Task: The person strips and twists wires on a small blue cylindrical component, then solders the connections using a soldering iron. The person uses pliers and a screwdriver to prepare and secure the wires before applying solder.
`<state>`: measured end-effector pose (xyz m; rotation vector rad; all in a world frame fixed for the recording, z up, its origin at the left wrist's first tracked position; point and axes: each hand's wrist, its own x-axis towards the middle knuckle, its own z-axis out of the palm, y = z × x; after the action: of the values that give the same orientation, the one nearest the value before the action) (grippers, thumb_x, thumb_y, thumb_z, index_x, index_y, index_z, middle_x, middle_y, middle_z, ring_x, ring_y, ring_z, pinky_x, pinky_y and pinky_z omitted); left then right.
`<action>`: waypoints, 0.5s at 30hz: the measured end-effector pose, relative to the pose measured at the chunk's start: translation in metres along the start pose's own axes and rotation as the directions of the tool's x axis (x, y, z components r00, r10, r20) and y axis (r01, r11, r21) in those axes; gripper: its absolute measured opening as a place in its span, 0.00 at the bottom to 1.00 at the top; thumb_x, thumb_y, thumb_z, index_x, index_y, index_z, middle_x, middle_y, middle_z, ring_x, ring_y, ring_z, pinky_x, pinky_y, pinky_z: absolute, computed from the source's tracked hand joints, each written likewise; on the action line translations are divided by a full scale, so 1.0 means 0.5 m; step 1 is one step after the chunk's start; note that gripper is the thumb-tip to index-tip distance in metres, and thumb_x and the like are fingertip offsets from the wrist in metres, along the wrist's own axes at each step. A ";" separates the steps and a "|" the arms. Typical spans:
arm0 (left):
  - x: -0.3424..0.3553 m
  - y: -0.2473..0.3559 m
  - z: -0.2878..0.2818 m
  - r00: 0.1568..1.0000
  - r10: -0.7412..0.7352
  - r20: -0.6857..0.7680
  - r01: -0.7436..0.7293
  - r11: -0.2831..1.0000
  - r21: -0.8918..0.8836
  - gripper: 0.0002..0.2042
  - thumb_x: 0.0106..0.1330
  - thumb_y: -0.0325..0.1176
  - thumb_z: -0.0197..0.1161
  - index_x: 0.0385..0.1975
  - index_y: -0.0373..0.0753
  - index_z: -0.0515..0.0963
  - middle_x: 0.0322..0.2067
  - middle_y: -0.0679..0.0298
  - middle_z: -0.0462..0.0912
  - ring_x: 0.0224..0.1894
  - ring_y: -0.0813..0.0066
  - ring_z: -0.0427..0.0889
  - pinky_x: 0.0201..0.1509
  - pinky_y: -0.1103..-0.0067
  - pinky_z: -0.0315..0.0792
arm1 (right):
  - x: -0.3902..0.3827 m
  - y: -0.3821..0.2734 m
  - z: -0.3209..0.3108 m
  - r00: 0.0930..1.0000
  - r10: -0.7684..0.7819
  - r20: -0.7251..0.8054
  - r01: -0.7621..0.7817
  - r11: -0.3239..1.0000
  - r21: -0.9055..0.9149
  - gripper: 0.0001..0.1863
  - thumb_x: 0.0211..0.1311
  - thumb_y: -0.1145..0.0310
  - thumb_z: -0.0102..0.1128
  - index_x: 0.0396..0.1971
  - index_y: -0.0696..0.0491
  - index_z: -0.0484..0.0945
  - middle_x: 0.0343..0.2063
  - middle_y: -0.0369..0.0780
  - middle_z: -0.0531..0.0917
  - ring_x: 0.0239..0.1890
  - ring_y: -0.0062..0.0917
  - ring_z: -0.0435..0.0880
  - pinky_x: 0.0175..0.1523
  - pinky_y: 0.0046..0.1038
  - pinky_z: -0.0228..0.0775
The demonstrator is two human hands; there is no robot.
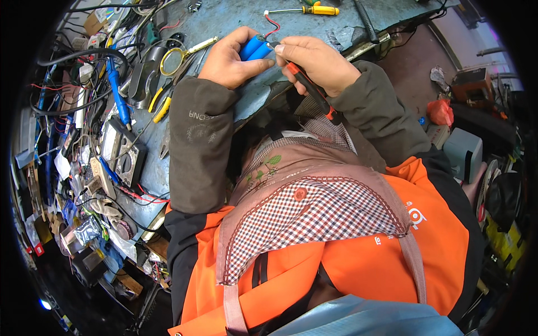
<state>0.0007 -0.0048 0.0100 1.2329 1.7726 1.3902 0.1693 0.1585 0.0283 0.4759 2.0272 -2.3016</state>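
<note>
My left hand is closed around a blue battery pack of cylindrical cells, holding it above the bench. A thin red lead runs from the pack's far end to a small white connector. My right hand grips pliers with red and black handles, which slant down toward my body. Their metal tip is at the pack's end, close to the lead; whether it touches is too small to tell. The fingertips of both hands nearly meet there.
Left of my hands lie a magnifying glass, yellow-handled pliers and a blue soldering iron among tangled cables. A yellow-handled screwdriver rests at the back of the blue bench. Its worn front edge runs beneath my hands.
</note>
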 end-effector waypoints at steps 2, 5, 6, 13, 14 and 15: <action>-0.004 -0.001 0.003 0.998 0.055 -0.018 -0.055 0.998 0.029 0.22 0.65 0.26 0.78 0.58 0.39 0.82 0.41 0.69 0.85 0.41 0.83 0.81 0.45 0.81 0.77 | -0.004 -0.005 -0.004 1.000 0.005 0.015 -0.005 1.000 0.027 0.18 0.82 0.57 0.54 0.35 0.54 0.79 0.21 0.35 0.79 0.16 0.19 0.76 0.23 0.24 0.69; -0.006 -0.002 0.001 0.999 0.036 -0.029 -0.038 0.997 -0.062 0.24 0.65 0.26 0.78 0.63 0.41 0.83 0.45 0.71 0.86 0.43 0.83 0.82 0.48 0.81 0.77 | -0.005 -0.006 -0.002 1.000 0.008 0.005 -0.009 0.999 0.033 0.18 0.82 0.57 0.53 0.35 0.54 0.79 0.21 0.35 0.79 0.16 0.19 0.76 0.23 0.25 0.69; -0.005 -0.006 0.002 0.998 0.058 -0.032 -0.060 0.996 -0.061 0.25 0.65 0.25 0.77 0.63 0.41 0.83 0.44 0.71 0.86 0.43 0.83 0.81 0.48 0.81 0.77 | -0.004 -0.007 0.000 1.000 0.009 -0.004 -0.009 1.000 0.028 0.18 0.82 0.57 0.53 0.35 0.54 0.79 0.21 0.35 0.79 0.16 0.19 0.76 0.23 0.25 0.69; -0.004 -0.001 0.004 1.000 0.000 0.001 0.000 0.996 -0.093 0.25 0.63 0.21 0.70 0.63 0.39 0.83 0.43 0.71 0.85 0.43 0.84 0.80 0.51 0.81 0.76 | -0.005 0.006 0.009 0.999 -0.024 0.033 0.023 0.998 0.052 0.17 0.84 0.57 0.52 0.36 0.53 0.78 0.21 0.34 0.79 0.15 0.17 0.76 0.23 0.21 0.68; -0.005 -0.002 0.003 1.000 -0.016 0.007 0.017 0.996 -0.083 0.25 0.63 0.20 0.69 0.62 0.39 0.83 0.43 0.71 0.85 0.43 0.84 0.80 0.51 0.81 0.76 | -0.009 0.004 0.009 0.998 -0.001 0.060 -0.005 0.994 0.111 0.18 0.84 0.56 0.51 0.36 0.53 0.78 0.21 0.35 0.79 0.15 0.17 0.76 0.23 0.21 0.68; -0.005 -0.002 0.005 1.000 -0.010 0.002 0.010 0.995 -0.101 0.25 0.62 0.21 0.70 0.62 0.39 0.84 0.42 0.71 0.85 0.42 0.84 0.80 0.50 0.81 0.76 | -0.010 0.001 0.007 0.996 0.016 0.089 -0.031 0.986 0.166 0.18 0.85 0.56 0.51 0.36 0.53 0.77 0.21 0.35 0.79 0.15 0.18 0.76 0.23 0.22 0.69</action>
<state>0.0034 -0.0059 0.0082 1.1699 1.6832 1.4542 0.1735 0.1539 0.0293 0.3966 1.7893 -2.4445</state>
